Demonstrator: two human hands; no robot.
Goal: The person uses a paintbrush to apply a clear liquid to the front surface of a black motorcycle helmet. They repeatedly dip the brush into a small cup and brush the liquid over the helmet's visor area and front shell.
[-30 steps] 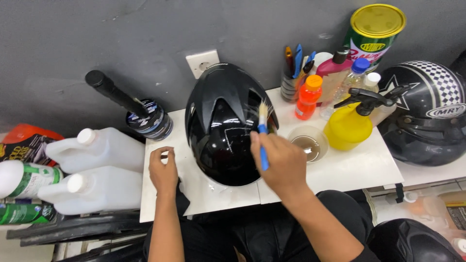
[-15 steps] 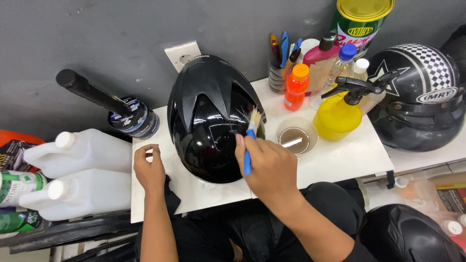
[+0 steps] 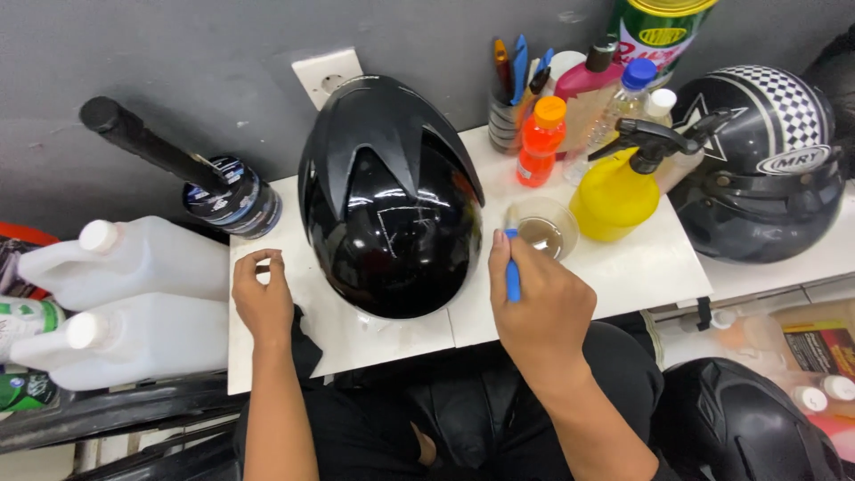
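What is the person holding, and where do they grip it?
The right hand grips a small brush by its blue handle, bristles at the little bowl. The left hand holds nothing visible.

Bystander items on and around the white tabletop [image 3: 623, 267]. Rear wall: white socket plate [image 3: 328, 78]. Back right: cup of pens [image 3: 515, 98], orange-capped bottle [image 3: 541, 142], pink bottle [image 3: 588, 89], blue-capped clear bottle [image 3: 623, 102], green-and-yellow can [image 3: 657, 31], yellow spray bottle [image 3: 628, 183]. Far right: grey helmet with a chequered stripe [image 3: 766, 169]. Left: black-handled tool in a dark tin [image 3: 183, 174], two white jugs [image 3: 134, 298]. Lower right: another dark helmet [image 3: 739, 419].
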